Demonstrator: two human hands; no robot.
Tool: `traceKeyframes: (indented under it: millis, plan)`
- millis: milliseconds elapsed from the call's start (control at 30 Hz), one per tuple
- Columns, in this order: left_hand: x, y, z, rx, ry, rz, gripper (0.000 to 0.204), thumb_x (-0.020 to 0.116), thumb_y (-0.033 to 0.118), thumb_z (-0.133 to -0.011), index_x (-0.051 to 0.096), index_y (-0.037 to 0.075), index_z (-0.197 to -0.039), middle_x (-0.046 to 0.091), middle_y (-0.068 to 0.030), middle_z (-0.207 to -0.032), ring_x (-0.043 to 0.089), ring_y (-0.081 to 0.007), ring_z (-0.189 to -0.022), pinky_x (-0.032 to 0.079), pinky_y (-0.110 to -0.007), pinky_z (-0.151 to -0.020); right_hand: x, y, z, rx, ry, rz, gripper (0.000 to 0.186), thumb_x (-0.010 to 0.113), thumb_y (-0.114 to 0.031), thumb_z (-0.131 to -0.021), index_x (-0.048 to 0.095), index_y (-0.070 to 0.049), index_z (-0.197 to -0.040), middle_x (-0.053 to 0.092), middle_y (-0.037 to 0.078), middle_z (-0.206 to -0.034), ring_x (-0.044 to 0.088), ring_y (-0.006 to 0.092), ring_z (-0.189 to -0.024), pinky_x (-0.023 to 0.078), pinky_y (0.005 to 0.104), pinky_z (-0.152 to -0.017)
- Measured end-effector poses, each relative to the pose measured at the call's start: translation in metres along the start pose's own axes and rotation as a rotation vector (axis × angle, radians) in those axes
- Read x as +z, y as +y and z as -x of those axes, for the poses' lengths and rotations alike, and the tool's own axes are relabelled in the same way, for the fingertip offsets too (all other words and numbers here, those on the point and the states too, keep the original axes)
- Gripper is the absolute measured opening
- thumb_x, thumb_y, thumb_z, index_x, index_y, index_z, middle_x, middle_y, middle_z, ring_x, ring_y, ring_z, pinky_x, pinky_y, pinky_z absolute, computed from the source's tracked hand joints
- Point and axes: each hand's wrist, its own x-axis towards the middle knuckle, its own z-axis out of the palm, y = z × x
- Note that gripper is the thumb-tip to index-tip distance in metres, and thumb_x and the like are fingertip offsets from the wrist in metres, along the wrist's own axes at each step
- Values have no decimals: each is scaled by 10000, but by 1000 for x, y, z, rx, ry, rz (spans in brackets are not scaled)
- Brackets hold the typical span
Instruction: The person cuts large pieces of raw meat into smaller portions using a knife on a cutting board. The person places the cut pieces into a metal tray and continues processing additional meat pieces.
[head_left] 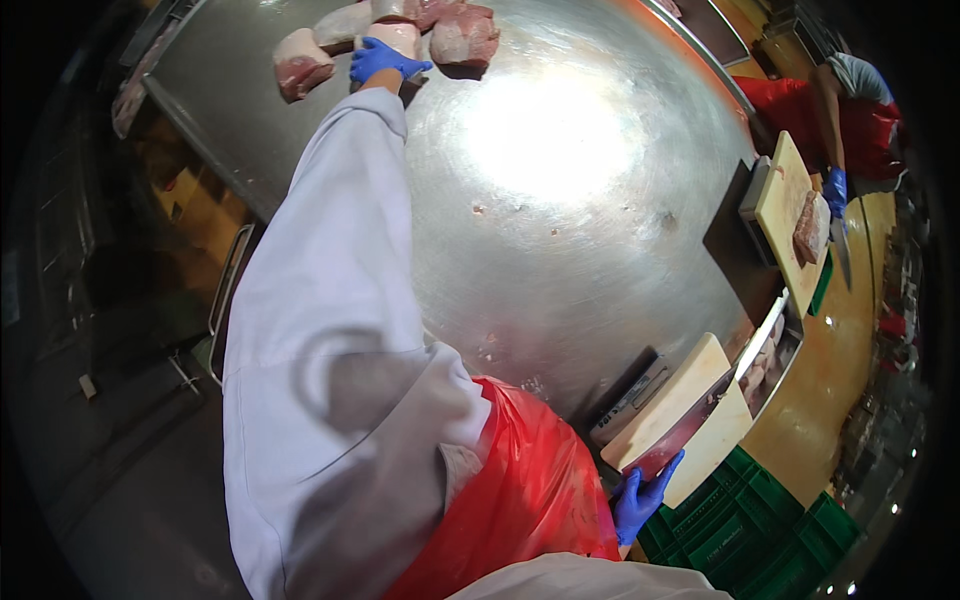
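Observation:
My left arm, in a white sleeve, reaches far across the metal table. At its end my blue-gloved left hand [386, 62] lies with spread fingers against the near side of a pale piece of meat [392, 38]. Several other meat pieces sit around it, among them a pink one [303, 64] to the left and a larger one [464, 36] to the right. At the lower right, my gloved right hand [640, 503] is closed around a knife [680, 432]. Its long blade lies across a white cutting board [668, 394] and reflects red; the handle is hidden in my hand.
The steel table [560, 270] carries small scraps and a bright glare. Beyond my board is a metal bin [768, 362] with meat in it. Green crates [725, 530] stand below. A co-worker's gloved hand [836, 192] is beside meat and a knife [844, 252] at another board [783, 215].

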Motion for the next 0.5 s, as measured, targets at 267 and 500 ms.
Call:
traceKeyframes:
  millis: [267,500]
  plan:
    - [-5,23,-34,-57,-51,-24,1350,877,658,-530,212,114,-1570,350,-218,-1560,449,-385,-1383,421,-524,-1095,4,-11,4,117,60,19,824,525,92,-915,163,-140,-1618,620,43,-820,466,72,-536,388,224,-491]
    - [-1,-49,-15,268,-103,-114,1241,882,612,-535,312,124,-1523,520,-188,-1452,546,-340,-1313,458,-487,-1079,1,3,25,123,135,-74,807,524,71,-923,167,-132,-1618,640,43,-818,479,64,-548,388,228,-496]
